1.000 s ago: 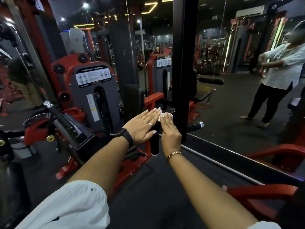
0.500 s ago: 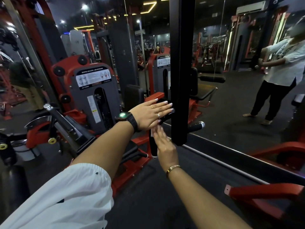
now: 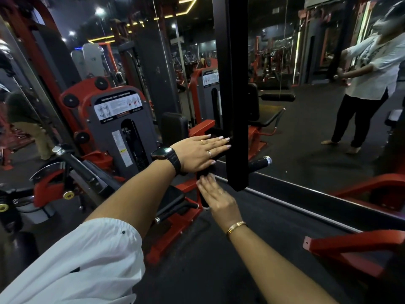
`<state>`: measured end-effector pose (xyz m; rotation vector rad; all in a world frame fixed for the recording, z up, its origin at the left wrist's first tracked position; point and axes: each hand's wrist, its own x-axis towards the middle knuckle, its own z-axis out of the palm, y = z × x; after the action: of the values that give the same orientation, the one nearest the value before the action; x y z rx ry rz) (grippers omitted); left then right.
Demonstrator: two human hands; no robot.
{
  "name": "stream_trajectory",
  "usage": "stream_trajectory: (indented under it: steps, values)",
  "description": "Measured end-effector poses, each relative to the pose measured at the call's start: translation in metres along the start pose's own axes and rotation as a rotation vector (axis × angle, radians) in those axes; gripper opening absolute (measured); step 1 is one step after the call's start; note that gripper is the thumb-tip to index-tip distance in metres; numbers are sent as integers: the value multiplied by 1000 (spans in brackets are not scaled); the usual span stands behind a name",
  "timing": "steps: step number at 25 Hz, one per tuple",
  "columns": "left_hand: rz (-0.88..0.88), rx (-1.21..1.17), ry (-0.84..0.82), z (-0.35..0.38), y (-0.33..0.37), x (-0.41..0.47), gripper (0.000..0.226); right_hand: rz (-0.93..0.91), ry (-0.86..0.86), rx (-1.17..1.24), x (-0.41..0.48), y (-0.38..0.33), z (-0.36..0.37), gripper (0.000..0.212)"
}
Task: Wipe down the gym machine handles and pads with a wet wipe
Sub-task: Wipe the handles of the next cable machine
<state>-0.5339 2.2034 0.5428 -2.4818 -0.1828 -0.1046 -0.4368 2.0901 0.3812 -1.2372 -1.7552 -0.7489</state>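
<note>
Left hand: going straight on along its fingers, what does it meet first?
The black upright post, right beside the left hand; depth leaves it unclear whether the fingertips touch it yet.

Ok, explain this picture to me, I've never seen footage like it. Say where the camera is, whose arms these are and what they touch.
One camera, worn on the person's head, looks forward and down, so the two bare arms reaching in from below are the wearer's own. The left hand, smartwatch on its wrist, lies flat with straight fingers on the machine beside the black upright post. The right hand, motion-blurred, presses its fingers on a black handle just below. No wipe shows plainly; it may be under those fingers. To the left stands a red and grey seated leg curl machine. The wall on the right is a mirror, showing a reflection that seems to be the wearer.
</note>
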Motion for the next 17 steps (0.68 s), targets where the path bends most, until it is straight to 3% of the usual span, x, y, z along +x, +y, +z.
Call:
stream_trajectory:
  steps: [3,7,13,17]
  values:
    - [100,63,58,5,8,4,55,-109,-77,-28,-36,0,4,41]
    - [137,93,82,8,9,6,53,-145,-8,20,0,-11,-2,35]
    - [133,103,105,9,14,6,48,-321,-73,-130,-14,12,13,26]
    - [129,164,141,9,18,5,47,-331,-17,-58,-6,-4,5,24]
